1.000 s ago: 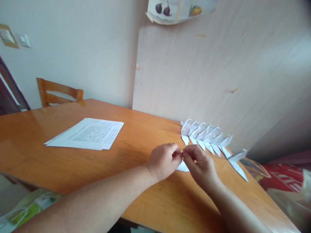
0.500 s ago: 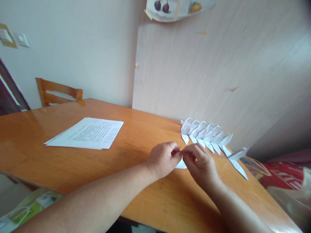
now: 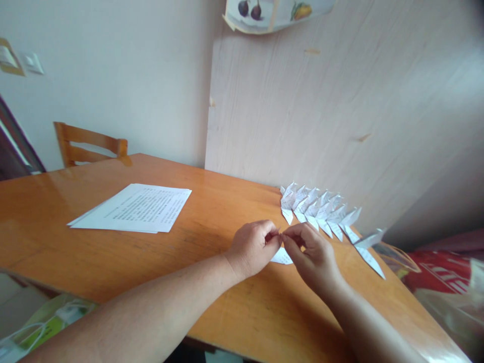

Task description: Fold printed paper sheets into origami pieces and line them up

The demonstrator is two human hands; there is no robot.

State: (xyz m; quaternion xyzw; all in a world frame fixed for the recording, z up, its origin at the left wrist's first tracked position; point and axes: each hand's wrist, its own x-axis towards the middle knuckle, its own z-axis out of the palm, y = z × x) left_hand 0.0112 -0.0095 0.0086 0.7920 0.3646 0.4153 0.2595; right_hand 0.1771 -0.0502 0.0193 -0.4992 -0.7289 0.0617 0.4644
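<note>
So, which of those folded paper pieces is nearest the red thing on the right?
The rightmost folded piece, at the near end of the group. The others stand bunched closely together to its left, farther from the red thing.

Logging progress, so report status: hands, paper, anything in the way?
Left hand, right hand: pinching paper piece, close together. Piece mostly hidden by hands. Folded papers just beyond.

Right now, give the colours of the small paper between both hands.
White paper, dark print; head view.
</note>
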